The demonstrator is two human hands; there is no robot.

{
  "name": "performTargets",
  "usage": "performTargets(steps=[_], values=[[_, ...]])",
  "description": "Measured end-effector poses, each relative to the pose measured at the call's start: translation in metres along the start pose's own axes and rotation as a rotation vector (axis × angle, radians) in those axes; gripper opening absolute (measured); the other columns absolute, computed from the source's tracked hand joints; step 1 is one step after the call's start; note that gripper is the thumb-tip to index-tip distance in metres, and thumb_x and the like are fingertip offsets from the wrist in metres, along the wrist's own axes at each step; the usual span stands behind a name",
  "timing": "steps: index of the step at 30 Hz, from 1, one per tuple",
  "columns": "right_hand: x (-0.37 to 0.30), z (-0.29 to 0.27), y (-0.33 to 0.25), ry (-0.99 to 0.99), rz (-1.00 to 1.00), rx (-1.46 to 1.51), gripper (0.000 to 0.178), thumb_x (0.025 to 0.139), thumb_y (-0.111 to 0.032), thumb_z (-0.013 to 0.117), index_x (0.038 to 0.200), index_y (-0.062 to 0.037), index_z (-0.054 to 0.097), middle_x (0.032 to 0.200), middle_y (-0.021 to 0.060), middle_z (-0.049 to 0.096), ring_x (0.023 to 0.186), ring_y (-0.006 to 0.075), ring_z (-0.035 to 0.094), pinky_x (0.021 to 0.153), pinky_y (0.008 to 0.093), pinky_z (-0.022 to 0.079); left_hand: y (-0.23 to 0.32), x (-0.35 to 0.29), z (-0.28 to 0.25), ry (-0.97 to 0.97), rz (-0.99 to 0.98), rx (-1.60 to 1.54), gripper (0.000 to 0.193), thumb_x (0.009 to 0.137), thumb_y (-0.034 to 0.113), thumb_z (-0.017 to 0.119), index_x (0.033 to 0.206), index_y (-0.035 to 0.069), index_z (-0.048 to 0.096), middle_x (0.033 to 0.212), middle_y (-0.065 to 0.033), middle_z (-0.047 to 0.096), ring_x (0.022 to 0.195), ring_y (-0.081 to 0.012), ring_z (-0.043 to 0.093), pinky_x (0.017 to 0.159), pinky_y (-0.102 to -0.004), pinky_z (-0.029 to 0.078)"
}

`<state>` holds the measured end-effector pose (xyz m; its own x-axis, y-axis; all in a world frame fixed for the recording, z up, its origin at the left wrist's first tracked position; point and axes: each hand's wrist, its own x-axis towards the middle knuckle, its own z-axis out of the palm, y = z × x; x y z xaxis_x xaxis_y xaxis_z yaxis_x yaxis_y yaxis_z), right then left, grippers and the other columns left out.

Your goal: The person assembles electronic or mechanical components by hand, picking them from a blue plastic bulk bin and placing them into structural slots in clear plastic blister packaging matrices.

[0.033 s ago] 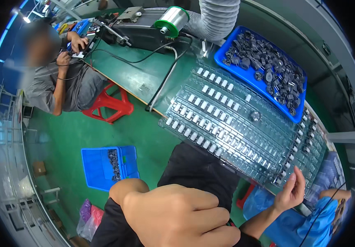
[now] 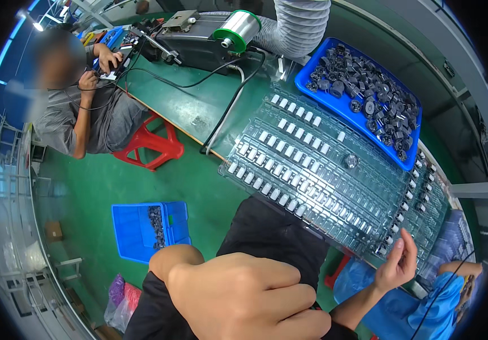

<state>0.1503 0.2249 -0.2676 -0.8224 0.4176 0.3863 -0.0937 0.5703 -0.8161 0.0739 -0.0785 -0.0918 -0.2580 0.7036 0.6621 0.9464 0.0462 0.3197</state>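
Observation:
My left hand (image 2: 244,289) is large in the foreground, over my lap, its fingers curled into a fist. Whatever it may hold is hidden behind the knuckles. My right hand (image 2: 398,263) is at the near right edge of the bench, fingers raised and a little apart, and no object shows in it. Beside it lie clear plastic blister trays (image 2: 363,187) with rows of moulded pockets. Small white cylindrical pieces (image 2: 278,170) fill several rows at the left; white-and-black pieces (image 2: 405,204) line the right side. A small round clear part (image 2: 350,161) rests on the trays.
A blue tray (image 2: 300,82) heaped with dark round parts (image 2: 363,85) overlaps the blister trays' far side. Behind are a solder wire spool (image 2: 241,28), a ducting hose (image 2: 298,25) and cables (image 2: 230,107). A co-worker (image 2: 80,107) sits left; another's blue sleeve (image 2: 448,297) shows right. A blue bin (image 2: 131,232) stands on the floor.

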Motion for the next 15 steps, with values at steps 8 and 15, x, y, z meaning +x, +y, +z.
performTargets(steps=[8, 15], values=[[0.0, 0.006, 0.004, -0.08, -0.125, -0.085, 0.018, 0.087, 0.006, 0.059, 0.102, 0.0086, 0.068, 0.082, 0.0113, 0.068, 0.06, 0.0083, 0.049, 0.054, 0.0211, 0.036, -0.005, -0.004, 0.008, 0.027, -0.005, 0.031, 0.019, 0.043, 0.016, 0.054, 0.056, 0.005, 0.047, 0.062, -0.0031, 0.042, 0.047, -0.0129, 0.037, 0.04, -0.0254, 0.023], [-0.003, 0.005, 0.009, -0.059, -0.075, -0.084, 0.018, 0.085, 0.007, 0.059, 0.099, 0.0085, 0.069, 0.077, 0.0119, 0.066, 0.059, 0.0099, 0.05, 0.053, 0.022, 0.035, -0.017, 0.001, 0.016, -0.06, -0.029, 0.103, 0.031, 0.073, 0.016, 0.072, 0.057, 0.004, 0.048, 0.06, -0.0019, 0.041, 0.046, -0.0119, 0.036, 0.04, -0.0259, 0.023]])
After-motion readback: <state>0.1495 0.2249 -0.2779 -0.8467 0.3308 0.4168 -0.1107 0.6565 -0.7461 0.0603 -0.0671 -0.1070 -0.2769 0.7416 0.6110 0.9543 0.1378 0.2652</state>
